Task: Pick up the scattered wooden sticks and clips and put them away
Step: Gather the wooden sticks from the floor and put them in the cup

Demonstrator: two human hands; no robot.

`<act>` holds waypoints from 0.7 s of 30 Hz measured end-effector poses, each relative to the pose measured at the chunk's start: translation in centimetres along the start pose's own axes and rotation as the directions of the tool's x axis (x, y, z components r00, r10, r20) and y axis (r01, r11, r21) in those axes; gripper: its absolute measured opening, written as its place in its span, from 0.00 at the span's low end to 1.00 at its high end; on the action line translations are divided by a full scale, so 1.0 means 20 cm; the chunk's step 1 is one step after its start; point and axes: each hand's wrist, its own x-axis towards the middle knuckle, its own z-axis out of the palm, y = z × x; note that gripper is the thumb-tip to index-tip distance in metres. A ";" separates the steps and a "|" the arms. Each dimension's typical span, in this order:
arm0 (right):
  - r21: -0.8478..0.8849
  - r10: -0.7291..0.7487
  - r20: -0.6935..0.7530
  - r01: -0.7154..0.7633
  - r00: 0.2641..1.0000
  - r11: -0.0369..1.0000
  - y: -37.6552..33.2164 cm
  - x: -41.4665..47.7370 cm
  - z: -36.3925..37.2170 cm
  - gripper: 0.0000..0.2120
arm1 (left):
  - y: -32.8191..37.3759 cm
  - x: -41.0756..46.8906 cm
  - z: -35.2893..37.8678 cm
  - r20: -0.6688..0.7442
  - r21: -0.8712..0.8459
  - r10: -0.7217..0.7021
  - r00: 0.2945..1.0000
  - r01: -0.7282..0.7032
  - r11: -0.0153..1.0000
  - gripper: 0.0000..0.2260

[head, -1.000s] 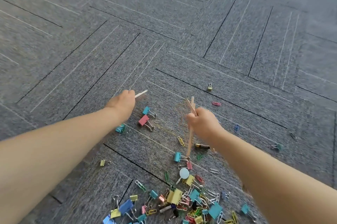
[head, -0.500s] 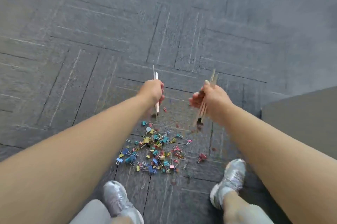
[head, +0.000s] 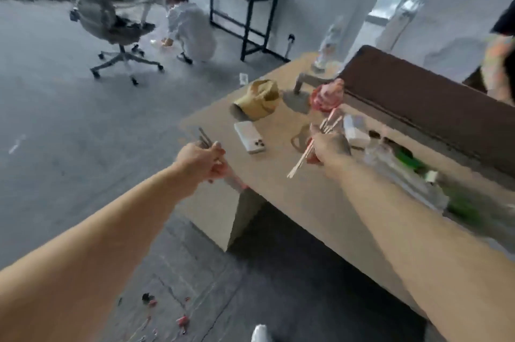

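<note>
The left hand (head: 204,159) is held out just off the near corner of the desk (head: 278,177). Its grip is curled tight round a few wooden sticks (head: 203,137), whose upper ends poke out above the knuckles, while a blurred reddish end shows below the fist. The right hand (head: 330,146) is over the desk top, and its grip is likewise closed, fingers wrapped round a thicker bundle of sticks (head: 298,165) that slants from low left to upper right through the fist. Neither hand touches the desk.

A few clips (head: 182,320) lie on the grey carpet floor (head: 69,146) near the bottom of the view, well apart from both hands; motion blur hides their exact shapes.

On the desk, a white phone (head: 249,137) lies flat between the two hands, with a tan cap (head: 259,99) beyond it and a red object (head: 326,96) just past the right hand's sticks. Across the room, a person (head: 189,32) crouches beside an office chair (head: 111,15).
</note>
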 end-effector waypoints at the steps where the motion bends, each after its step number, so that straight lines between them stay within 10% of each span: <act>1: 0.026 0.008 -0.075 -0.006 0.997 1.000 0.04 0.10 -0.20 0.16 | 0.05 0.02 0.20 0.024 0.031 0.030 0.999 -0.031 0.999 0.08; 8: 0.204 0.143 -0.421 -0.060 0.896 0.977 0.51 0.62 -1.23 0.15 | 0.11 0.10 1.46 0.285 0.266 0.154 0.946 -0.233 0.935 0.08; 16: 0.228 0.182 -0.368 -0.101 0.912 0.968 1.03 0.74 -1.67 0.12 | -0.14 0.00 2.29 0.497 0.465 0.112 0.860 -0.374 0.803 0.05; 21: -0.069 -0.027 -0.350 0.003 0.936 0.998 1.20 0.50 -1.69 0.17 | -0.30 -0.11 2.41 0.532 0.514 0.121 0.838 -0.434 0.740 0.06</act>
